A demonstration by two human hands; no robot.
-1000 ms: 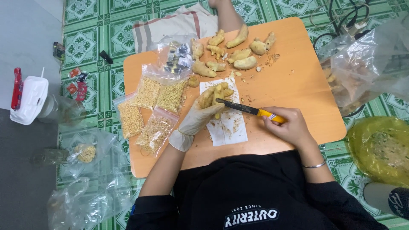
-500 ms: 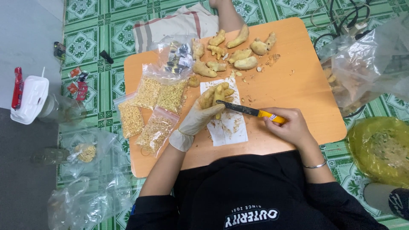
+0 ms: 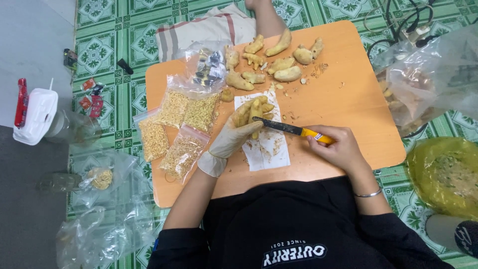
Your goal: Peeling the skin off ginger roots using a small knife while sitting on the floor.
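From the head view we see our gloved left hand (image 3: 233,139) clamped around a knobbly ginger root (image 3: 254,110), held over a white paper sheet (image 3: 269,149) strewn with peelings near the middle of the orange table (image 3: 348,99). Our bare right hand (image 3: 337,145) is closed on the yellow handle of a knife (image 3: 291,129), whose dark blade lies across the root. At nine o'clock from the root lie four clear bags of chopped pieces (image 3: 181,127), touching one another, with another clear bag (image 3: 206,67) at eleven o'clock. At twelve o'clock a heap of unpeeled ginger roots (image 3: 271,62) crowds the far edge beside a striped cloth (image 3: 209,27). The table's three o'clock side is bare wood with room to move. Beyond that edge stands a large plastic bag (image 3: 428,84), and at four o'clock a yellow-lined basin (image 3: 443,174) of scraps. On the green tiled floor (image 3: 104,55) at nine o'clock sit a white-lidded jar (image 3: 50,122) and loose bags (image 3: 99,199).
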